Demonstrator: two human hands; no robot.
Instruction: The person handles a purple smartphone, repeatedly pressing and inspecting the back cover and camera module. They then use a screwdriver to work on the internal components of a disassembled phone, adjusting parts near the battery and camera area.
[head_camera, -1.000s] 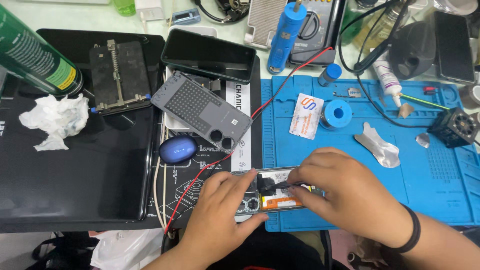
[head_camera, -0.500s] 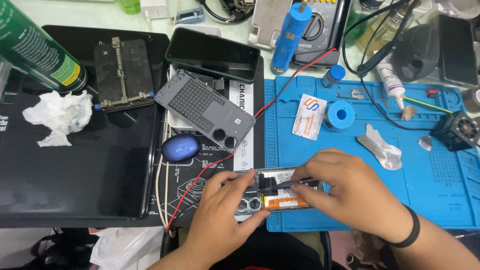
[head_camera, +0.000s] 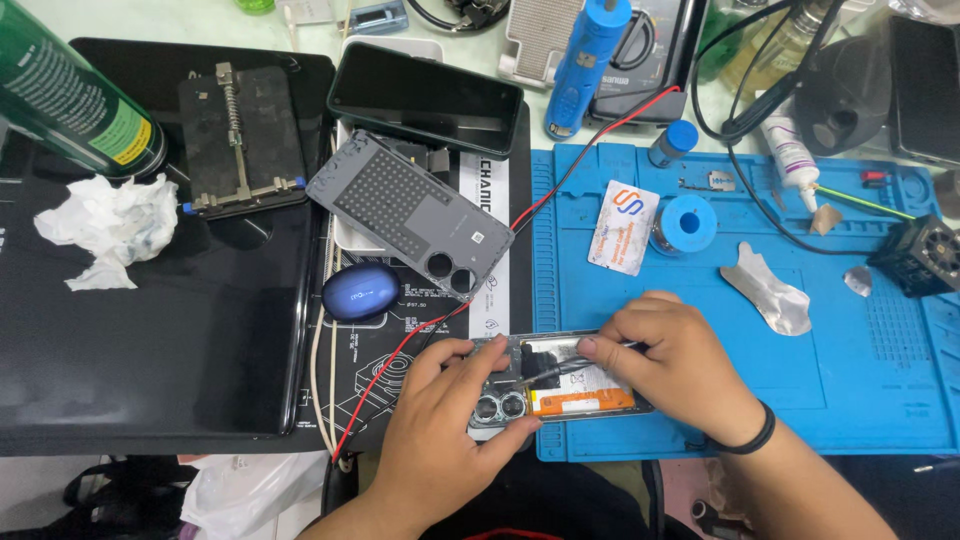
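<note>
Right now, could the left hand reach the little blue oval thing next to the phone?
Probably yes. The left hand steadies the opened phone, and the blue oval case lies just up-left of it with only a red wire between.

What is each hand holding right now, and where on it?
Left hand grips the opened phone at its camera end. Right hand pinches thin tweezers near their rear, tips on the phone's board.
</note>
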